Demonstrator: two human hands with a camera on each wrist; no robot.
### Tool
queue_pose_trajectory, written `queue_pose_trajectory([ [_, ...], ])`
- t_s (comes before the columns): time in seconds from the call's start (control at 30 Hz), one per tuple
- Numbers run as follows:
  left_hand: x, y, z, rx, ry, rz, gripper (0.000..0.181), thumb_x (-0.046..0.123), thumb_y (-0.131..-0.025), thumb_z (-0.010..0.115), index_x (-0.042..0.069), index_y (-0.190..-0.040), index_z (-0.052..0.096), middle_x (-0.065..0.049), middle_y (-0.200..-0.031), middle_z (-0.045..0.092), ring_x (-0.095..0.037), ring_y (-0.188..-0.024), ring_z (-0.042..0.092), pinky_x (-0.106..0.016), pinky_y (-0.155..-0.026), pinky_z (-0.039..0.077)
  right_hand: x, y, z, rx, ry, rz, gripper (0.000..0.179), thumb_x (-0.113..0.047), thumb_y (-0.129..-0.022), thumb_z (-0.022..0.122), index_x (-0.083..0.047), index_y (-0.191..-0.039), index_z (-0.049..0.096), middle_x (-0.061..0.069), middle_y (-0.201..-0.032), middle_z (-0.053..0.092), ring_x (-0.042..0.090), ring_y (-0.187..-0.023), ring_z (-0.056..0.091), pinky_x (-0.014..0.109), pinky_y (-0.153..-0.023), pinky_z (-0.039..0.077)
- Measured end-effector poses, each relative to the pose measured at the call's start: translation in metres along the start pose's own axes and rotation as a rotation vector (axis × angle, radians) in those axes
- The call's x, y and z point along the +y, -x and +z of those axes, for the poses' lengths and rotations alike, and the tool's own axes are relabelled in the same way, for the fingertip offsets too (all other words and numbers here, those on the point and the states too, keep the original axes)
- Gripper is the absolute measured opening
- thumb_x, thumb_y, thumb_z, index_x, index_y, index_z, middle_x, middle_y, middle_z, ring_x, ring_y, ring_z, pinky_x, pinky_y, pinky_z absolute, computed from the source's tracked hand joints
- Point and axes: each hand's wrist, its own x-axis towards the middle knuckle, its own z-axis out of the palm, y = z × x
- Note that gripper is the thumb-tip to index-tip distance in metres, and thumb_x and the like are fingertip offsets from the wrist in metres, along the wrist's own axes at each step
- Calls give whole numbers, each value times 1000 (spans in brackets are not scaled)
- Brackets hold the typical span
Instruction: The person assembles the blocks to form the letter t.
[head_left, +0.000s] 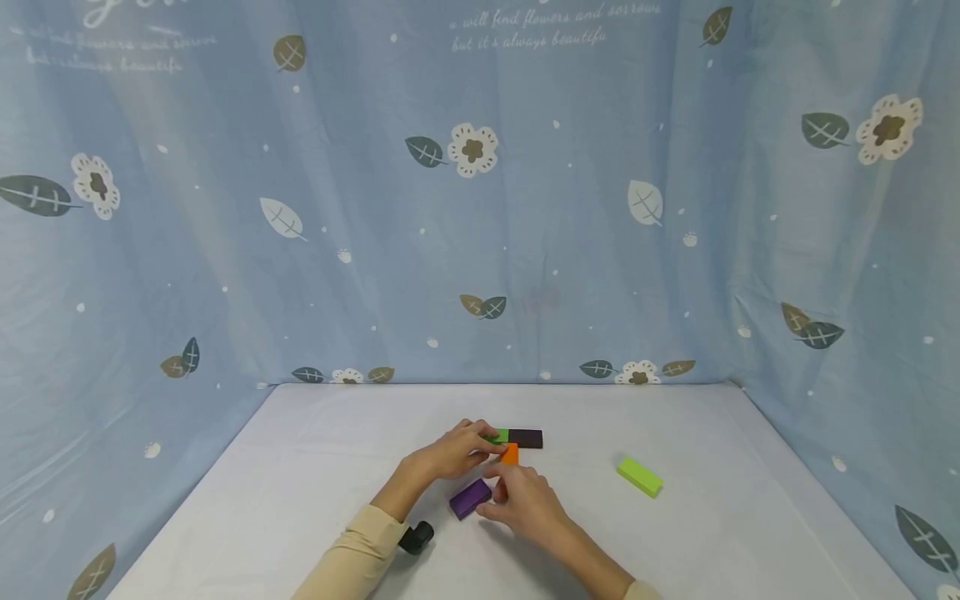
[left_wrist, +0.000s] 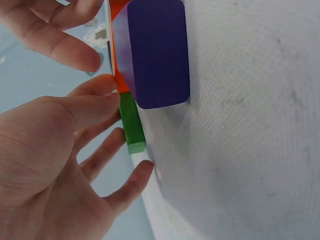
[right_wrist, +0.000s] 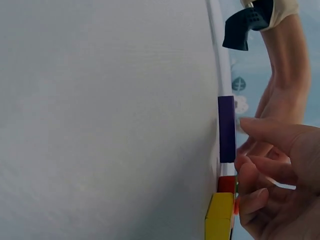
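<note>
My left hand (head_left: 456, 450) reaches over the table with fingers spread, its fingertips at the near end of a green block (left_wrist: 132, 122) and the corner of an orange block (head_left: 510, 454). A dark block (head_left: 526, 438) lies end to end with the green one. My right hand (head_left: 534, 504) is just right of a purple block (head_left: 470, 498), thumb and forefinger apart near its edge. In the right wrist view, a yellow block (right_wrist: 219, 217) and a red block (right_wrist: 226, 184) sit by the right fingers; the head view hides them.
A lime-green block (head_left: 640, 477) lies by itself to the right on the white table (head_left: 735, 517). A black wrist device (head_left: 416, 537) sits at the left cuff. Blue patterned curtain (head_left: 570, 250) encloses the back and sides.
</note>
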Motion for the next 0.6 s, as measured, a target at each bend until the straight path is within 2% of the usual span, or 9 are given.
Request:
queue_pose_trajectory([
  [0.3, 1, -1, -1, -6, 24, -15, 35, 2, -98, 53, 15, -127, 67, -8, -131, 59, -22, -109, 52, -37, -95, 46, 2, -5, -3, -74, -37, -22, 41, -19, -78, 82, -5, -114, 71, -10, -63, 59, -1, -53, 46, 17, -52, 41],
  [0.47, 2, 0, 0, -7, 32, -23, 37, -2, -98, 50, 15, -127, 67, -9, -132, 58, -23, -110, 52, -39, -96, 46, 1, -6, -8, -107, -38, -19, 33, -16, -78, 82, -6, -107, 73, -9, -62, 61, 0, -52, 47, 18, -52, 41],
  [0.6, 2, 0, -1, -12, 28, -32, 38, -2, -98, 50, 15, -128, 67, -9, -133, 58, -23, -111, 51, -40, -96, 47, 0, -9, -10, -115, -13, -11, 34, -18, -78, 82, -8, -109, 73, -9, -63, 60, 4, -58, 47, 20, -54, 39],
])
